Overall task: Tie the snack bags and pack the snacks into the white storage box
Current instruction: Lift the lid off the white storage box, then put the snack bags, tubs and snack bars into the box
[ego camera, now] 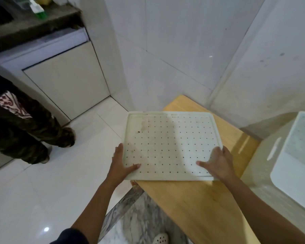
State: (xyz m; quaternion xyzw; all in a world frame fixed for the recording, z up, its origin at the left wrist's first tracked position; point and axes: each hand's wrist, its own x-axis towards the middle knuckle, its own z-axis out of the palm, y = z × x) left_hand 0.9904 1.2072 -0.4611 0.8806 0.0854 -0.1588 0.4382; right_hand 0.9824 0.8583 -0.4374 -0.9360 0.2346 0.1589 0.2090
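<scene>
A flat white lid dotted with small holes lies over the left end of a wooden table, its left part overhanging the floor. My left hand grips the lid's near left corner, thumb on top. My right hand grips its near right corner, thumb on top as well. The white storage box stands open at the right edge of the view, on the table. I see no snack bags.
Another person's legs in camouflage trousers stand on the white tiled floor at the left. A cabinet under a dark counter is at the back left. Tiled walls close off the corner behind the table. My shoe shows below.
</scene>
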